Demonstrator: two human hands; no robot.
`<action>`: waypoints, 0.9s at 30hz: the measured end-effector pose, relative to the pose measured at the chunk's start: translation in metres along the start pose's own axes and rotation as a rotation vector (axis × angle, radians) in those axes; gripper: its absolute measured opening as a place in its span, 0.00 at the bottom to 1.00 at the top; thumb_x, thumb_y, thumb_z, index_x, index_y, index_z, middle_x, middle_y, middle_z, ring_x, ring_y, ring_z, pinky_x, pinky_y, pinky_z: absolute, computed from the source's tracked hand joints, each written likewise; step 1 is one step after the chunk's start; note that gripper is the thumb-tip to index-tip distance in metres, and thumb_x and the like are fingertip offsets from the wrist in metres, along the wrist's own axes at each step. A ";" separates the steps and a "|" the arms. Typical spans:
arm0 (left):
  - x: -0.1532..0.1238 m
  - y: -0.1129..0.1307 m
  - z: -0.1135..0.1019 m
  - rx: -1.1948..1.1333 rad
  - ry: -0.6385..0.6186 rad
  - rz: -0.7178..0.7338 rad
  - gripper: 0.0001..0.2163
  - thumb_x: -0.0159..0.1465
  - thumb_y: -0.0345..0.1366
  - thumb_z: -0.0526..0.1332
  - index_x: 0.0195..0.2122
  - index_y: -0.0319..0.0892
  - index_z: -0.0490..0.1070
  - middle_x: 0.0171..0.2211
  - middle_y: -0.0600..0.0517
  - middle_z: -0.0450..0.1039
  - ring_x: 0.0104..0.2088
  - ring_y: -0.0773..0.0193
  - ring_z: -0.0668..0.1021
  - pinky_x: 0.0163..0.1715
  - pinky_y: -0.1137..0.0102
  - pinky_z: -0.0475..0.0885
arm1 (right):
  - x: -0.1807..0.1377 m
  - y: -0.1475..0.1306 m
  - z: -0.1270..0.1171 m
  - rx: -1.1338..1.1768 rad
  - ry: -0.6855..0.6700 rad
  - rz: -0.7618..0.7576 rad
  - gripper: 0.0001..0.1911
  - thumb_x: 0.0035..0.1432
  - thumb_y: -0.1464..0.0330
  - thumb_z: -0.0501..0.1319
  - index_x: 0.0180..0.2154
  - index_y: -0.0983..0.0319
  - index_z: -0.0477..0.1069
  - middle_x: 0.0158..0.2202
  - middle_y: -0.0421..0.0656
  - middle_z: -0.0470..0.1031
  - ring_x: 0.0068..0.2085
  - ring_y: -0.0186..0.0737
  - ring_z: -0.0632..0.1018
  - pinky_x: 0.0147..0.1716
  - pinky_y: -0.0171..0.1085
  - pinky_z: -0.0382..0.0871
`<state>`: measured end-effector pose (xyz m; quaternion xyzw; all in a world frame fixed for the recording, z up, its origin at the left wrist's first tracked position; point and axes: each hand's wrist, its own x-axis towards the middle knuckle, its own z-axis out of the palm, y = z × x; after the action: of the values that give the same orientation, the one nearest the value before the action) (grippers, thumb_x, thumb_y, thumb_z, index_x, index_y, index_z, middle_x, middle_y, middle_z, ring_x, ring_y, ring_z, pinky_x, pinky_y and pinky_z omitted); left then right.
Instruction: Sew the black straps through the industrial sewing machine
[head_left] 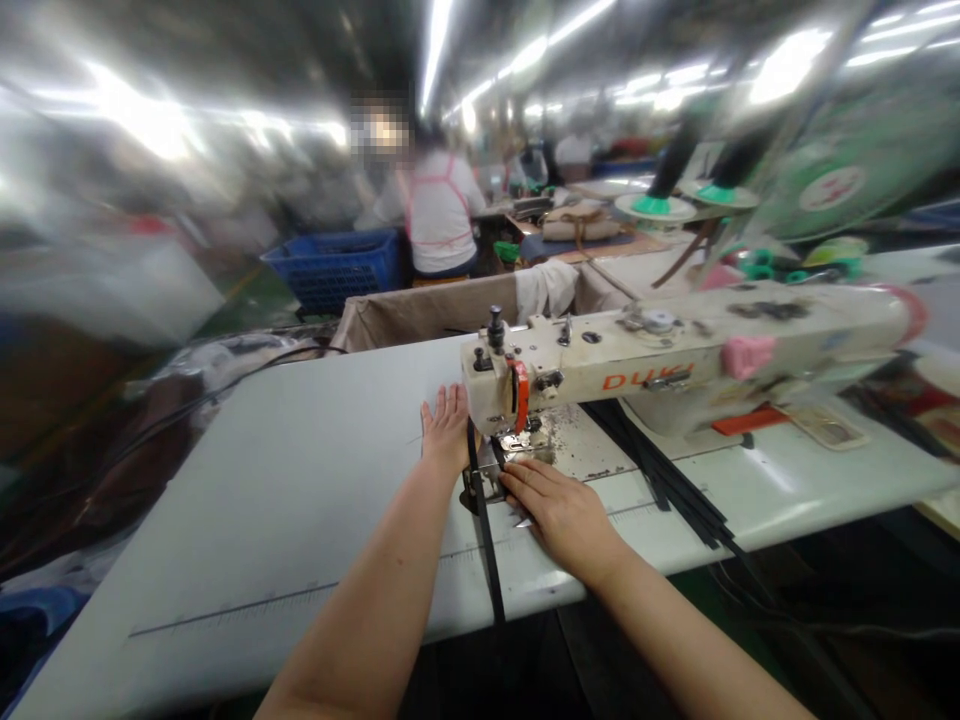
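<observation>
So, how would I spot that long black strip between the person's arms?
Find the cream sewing machine on the pale table. Below its left end, between the left hand and right hand, a narrow black strip runs to the table's front edge. It lies singly there, unlike the bundle of black strips right of the right hand.

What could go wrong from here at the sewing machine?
The right hand has its fingertips close to the sewing machine's needle area; a slip might injure them. The long black strip reaches the table's front edge and could snag. A pointed metal tip beside that hand might nick a finger.
</observation>
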<state>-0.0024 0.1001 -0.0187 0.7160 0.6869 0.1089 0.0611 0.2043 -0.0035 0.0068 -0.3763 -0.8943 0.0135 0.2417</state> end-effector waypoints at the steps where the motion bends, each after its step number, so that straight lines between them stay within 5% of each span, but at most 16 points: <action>1: 0.000 -0.001 0.000 -0.015 0.014 -0.014 0.34 0.66 0.37 0.57 0.73 0.40 0.52 0.74 0.41 0.49 0.74 0.44 0.49 0.71 0.42 0.43 | 0.001 0.000 -0.001 0.001 -0.001 0.004 0.18 0.70 0.68 0.58 0.58 0.60 0.75 0.58 0.49 0.80 0.59 0.47 0.77 0.60 0.48 0.74; 12: 0.001 -0.008 -0.007 -0.416 0.230 -0.127 0.26 0.74 0.39 0.45 0.71 0.37 0.55 0.72 0.40 0.54 0.73 0.51 0.55 0.72 0.50 0.49 | 0.012 -0.008 -0.009 -0.183 -0.154 0.150 0.23 0.68 0.63 0.61 0.62 0.57 0.70 0.45 0.51 0.77 0.48 0.53 0.75 0.42 0.44 0.77; 21: -0.018 -0.011 -0.017 -0.715 0.468 -0.042 0.23 0.76 0.46 0.45 0.57 0.39 0.71 0.62 0.41 0.71 0.67 0.53 0.67 0.70 0.56 0.59 | 0.021 -0.007 0.002 -0.227 -0.133 0.196 0.23 0.69 0.60 0.59 0.63 0.55 0.70 0.42 0.53 0.75 0.46 0.55 0.74 0.40 0.46 0.75; 27: -0.050 -0.007 -0.027 -0.834 0.457 -0.086 0.21 0.75 0.49 0.46 0.51 0.43 0.75 0.57 0.45 0.75 0.65 0.54 0.70 0.68 0.56 0.62 | 0.021 -0.007 0.003 -0.234 -0.114 0.208 0.24 0.69 0.59 0.58 0.64 0.55 0.68 0.42 0.52 0.75 0.45 0.53 0.74 0.41 0.45 0.74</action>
<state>-0.0178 0.0492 0.0024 0.5588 0.6096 0.5274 0.1950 0.1857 0.0065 0.0150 -0.4910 -0.8583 -0.0445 0.1423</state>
